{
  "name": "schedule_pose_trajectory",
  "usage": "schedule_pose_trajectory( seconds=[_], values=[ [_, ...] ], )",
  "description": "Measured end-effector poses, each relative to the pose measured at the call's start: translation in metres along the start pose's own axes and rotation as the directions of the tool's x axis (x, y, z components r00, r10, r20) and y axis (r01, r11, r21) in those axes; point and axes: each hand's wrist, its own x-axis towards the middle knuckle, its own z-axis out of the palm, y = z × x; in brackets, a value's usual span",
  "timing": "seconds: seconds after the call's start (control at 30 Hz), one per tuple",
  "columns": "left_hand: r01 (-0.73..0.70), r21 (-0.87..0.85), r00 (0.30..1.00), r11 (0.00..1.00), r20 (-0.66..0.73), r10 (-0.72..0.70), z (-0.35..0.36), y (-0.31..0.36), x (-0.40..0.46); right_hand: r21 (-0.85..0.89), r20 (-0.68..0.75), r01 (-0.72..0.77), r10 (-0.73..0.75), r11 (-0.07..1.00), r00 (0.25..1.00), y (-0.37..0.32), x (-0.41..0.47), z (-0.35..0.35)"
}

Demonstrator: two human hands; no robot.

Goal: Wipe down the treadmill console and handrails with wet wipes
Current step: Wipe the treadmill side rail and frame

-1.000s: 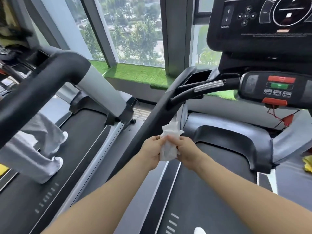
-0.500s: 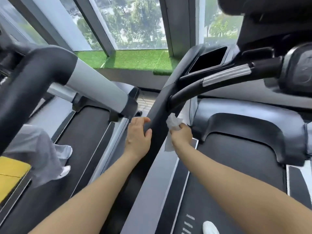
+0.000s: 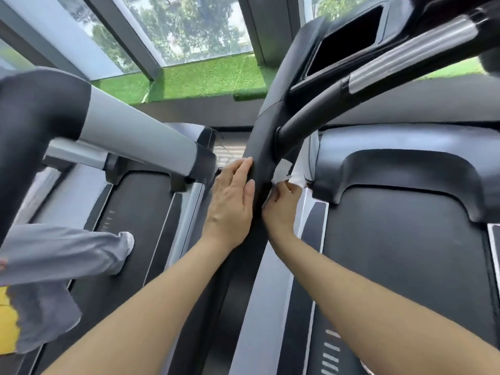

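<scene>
Left hand (image 3: 230, 201) flat, fingers straight on black upright (image 3: 259, 147); right hand (image 3: 281, 207) pinching wet wipe (image 3: 284, 171) against it.

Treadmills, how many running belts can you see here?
2. One belt lies on the right, beyond the right hand holding the wet wipe. The other belt is on the left, under someone's leg. More may be out of view.

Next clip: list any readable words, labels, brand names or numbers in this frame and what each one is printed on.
None can be read.
Treadmill deck: short white dashes only, no letters or digits.
Neighbouring treadmill deck: faint dashes, blurred.
Wet wipe, black upright, handrail: no print visible.
</scene>
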Motion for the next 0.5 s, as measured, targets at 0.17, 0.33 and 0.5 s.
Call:
schedule_pose_trajectory(
  seconds=[0.17,0.33,0.5],
  values=[
    [-0.023,-0.036,1.0,0.999,-0.012,0.023,0.002,-0.006,0.002,0.072,-0.055,-0.055,0.059,0.996,0.997,0.015,0.063,-0.001],
    [-0.031,-0.031,0.999,0.999,-0.028,0.03,0.003,-0.006,0.004,0.293,0.04,0.025,-0.039,0.956,0.998,0.019,-0.036,0.003],
    [-0.049,-0.024,0.998,0.999,-0.036,0.048,0.003,-0.006,0.005,0.331,0.13,0.084,-0.134,0.94,0.982,0.026,-0.048,-0.002]
  ],
)
